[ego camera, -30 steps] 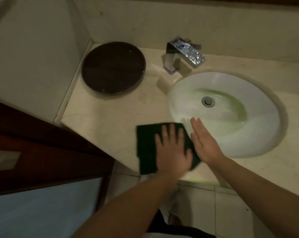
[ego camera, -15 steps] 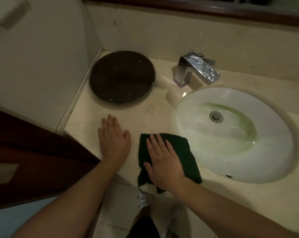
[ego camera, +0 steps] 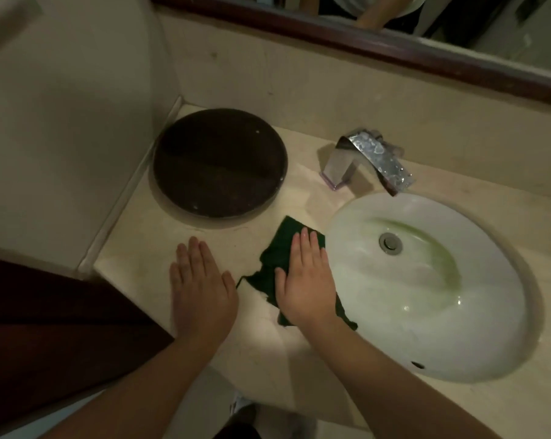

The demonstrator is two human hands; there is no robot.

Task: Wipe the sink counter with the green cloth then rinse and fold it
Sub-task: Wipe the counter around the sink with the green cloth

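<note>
A person's right hand [ego camera: 305, 280] presses flat on a rumpled green cloth [ego camera: 280, 248] at the centre of the frame, fingers straight and held close together, thumb out to the left. The cloth lies on the sink counter [ego camera: 131, 267], just left of the white oval basin [ego camera: 457, 350], and its lower right corner reaches the basin's rim. The left hand [ego camera: 201, 286] rests palm down on bare counter just left of the cloth, fingers together and thumb angled toward the fabric's edge; whether the thumb touches it cannot be told.

Above the hands, a dark round tray [ego camera: 220, 163] sits in the counter's upper left corner, close to the cloth's top edge but apart from it. A chrome faucet [ego camera: 369, 160] spotted with droplets stands to the tray's right, its spout reaching over the basin. The basin shows a greenish stain around its metal drain [ego camera: 390, 243].

The counter is pale, marble-like stone, meeting a cream wall [ego camera: 62, 122] at left. A dark wooden mirror frame [ego camera: 362, 42] crosses the top of the frame, and a dark wooden panel [ego camera: 46, 312] fills the lower left.
</note>
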